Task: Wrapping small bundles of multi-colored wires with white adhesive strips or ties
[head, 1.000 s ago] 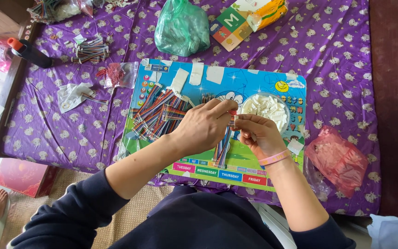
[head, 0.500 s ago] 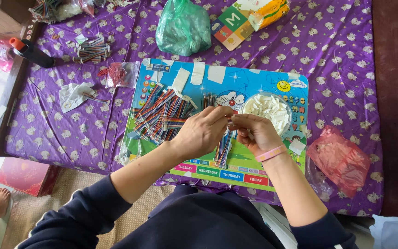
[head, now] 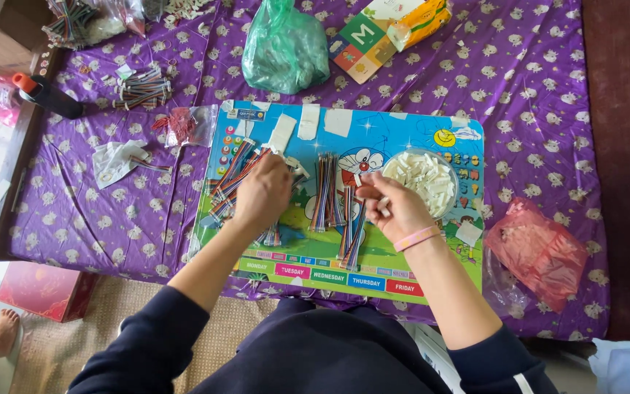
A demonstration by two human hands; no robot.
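Note:
My left hand (head: pixel 260 193) rests on a heap of multicoloured ribbon cables (head: pixel 229 179) on the left part of a colourful cartoon mat (head: pixel 402 128), its fingers curled on one cable with a white end. My right hand (head: pixel 394 208), with a pink band on the wrist, pinches a small white connector beside a clear bowl of white connectors (head: pixel 423 179). Two neat bundles of ribbon cables lie between the hands, one (head: pixel 326 191) in the middle and one (head: pixel 351 230) just under my right hand.
The mat lies on a purple patterned cloth (head: pixel 548 109). Around it are a green plastic bag (head: pixel 284 47), a pink bag (head: pixel 537 252), a colourful box (head: pixel 362 40), a cable bundle (head: pixel 142 89), a red-capped black bottle (head: pixel 45 95) and a red box (head: pixel 38 288) on the floor.
The hands were joined over the middle of the mat. Now my left hand has moved left onto the cable heap and my right hand has stayed by the bowl.

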